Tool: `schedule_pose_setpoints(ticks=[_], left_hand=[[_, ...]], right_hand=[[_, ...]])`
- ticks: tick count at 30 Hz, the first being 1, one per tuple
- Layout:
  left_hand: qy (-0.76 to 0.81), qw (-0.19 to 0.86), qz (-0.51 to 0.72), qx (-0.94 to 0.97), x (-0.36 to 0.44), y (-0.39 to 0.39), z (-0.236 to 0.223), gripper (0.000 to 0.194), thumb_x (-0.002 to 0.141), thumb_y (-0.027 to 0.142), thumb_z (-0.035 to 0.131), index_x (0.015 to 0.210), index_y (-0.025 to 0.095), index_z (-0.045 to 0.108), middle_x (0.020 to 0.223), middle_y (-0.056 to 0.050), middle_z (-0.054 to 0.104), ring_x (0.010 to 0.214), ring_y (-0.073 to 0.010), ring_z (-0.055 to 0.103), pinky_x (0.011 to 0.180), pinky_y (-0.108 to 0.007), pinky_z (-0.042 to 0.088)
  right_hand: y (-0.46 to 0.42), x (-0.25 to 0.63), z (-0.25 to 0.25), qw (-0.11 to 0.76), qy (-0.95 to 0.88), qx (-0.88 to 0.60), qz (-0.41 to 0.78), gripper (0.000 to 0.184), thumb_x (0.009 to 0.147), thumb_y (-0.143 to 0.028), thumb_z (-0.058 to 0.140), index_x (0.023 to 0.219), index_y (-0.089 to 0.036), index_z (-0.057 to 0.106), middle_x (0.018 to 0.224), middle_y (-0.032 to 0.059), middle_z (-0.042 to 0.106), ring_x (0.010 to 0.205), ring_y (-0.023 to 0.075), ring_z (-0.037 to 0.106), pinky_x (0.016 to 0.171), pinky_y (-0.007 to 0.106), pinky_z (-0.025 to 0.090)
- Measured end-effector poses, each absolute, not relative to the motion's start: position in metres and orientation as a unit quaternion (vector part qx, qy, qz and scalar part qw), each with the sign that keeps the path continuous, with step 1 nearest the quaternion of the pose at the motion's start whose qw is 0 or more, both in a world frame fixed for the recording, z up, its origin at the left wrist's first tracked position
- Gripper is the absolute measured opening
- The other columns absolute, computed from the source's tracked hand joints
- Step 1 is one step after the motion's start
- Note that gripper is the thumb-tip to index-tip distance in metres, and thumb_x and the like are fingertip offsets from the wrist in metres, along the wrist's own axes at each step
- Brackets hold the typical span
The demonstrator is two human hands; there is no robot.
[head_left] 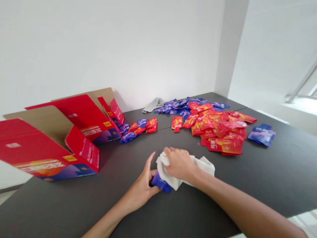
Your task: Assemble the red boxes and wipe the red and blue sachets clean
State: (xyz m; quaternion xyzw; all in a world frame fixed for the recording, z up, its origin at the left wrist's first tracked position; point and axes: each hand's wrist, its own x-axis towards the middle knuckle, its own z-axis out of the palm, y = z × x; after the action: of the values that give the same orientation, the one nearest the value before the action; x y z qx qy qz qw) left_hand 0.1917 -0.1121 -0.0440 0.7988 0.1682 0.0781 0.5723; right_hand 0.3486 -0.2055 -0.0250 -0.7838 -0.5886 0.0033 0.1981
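My left hand (143, 186) grips a blue packet (160, 183) near the front middle of the dark table (284, 178). My right hand (179, 163) is closed on a white cloth (205, 165) and presses it over the top of that packet. Most of the packet is hidden under the cloth and the fingers. A big heap of red packets (220, 129) lies beyond the hands to the right, with blue packets (178, 106) behind it.
Two open red cardboard boxes lie on their sides at the left, the nearer box (47, 152) and the farther box (91, 119). A small red and blue packet pile (140, 128) sits by the farther box. A grey cloth (154, 104) lies at the wall. Separate blue packets (262, 135) lie far right.
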Motion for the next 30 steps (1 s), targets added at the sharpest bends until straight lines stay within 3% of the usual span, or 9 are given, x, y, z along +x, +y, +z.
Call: schedule_pose_setpoints(ticks=[2, 6, 22, 30], left_hand=[[0.167, 0.589, 0.069, 0.787, 0.193, -0.115, -0.042, 0.100, 0.076, 0.019, 0.063, 0.141, 0.027, -0.014, 0.105, -0.006, 0.062, 0.080, -0.0157, 0.060, 0.079, -0.033, 0.043], [0.166, 0.577, 0.075, 0.796, 0.192, -0.117, -0.040, 0.096, 0.078, 0.021, 0.062, 0.142, 0.026, -0.010, 0.108, -0.005, 0.062, 0.088, -0.0162, 0.059, 0.086, -0.034, 0.040], [0.126, 0.538, 0.073, 0.830, 0.184, -0.108, -0.052, 0.089, 0.081, 0.025, 0.058, 0.142, 0.024, -0.007, 0.122, -0.009, 0.057, 0.108, -0.0201, 0.055, 0.099, -0.040, 0.034], [0.118, 0.540, 0.087, 0.829, 0.193, -0.107, -0.048, 0.094, 0.079, 0.023, 0.058, 0.141, 0.021, -0.012, 0.119, -0.010, 0.059, 0.099, -0.0182, 0.059, 0.095, -0.039, 0.037]], right_hand=[[-0.204, 0.367, -0.028, 0.177, -0.546, -0.819, 0.016, 0.030, 0.076, -0.032, 0.048, 0.102, -0.019, 0.051, 0.099, 0.0094, 0.063, 0.086, 0.0266, 0.060, 0.068, 0.033, 0.042], [-0.204, 0.394, -0.030, 0.163, -0.532, -0.829, 0.061, 0.032, 0.081, -0.038, 0.043, 0.106, -0.021, 0.051, 0.100, 0.0101, 0.063, 0.090, 0.0271, 0.059, 0.070, 0.033, 0.041], [-0.198, 0.414, -0.027, 0.225, -0.533, -0.806, 0.127, 0.029, 0.081, -0.044, 0.051, 0.101, -0.023, 0.057, 0.099, -0.0017, 0.063, 0.088, 0.0170, 0.057, 0.067, 0.022, 0.037], [-0.198, 0.402, -0.027, 0.193, -0.516, -0.831, 0.074, 0.032, 0.082, -0.043, 0.050, 0.106, -0.022, 0.053, 0.103, 0.0047, 0.062, 0.093, 0.0217, 0.056, 0.072, 0.027, 0.037]])
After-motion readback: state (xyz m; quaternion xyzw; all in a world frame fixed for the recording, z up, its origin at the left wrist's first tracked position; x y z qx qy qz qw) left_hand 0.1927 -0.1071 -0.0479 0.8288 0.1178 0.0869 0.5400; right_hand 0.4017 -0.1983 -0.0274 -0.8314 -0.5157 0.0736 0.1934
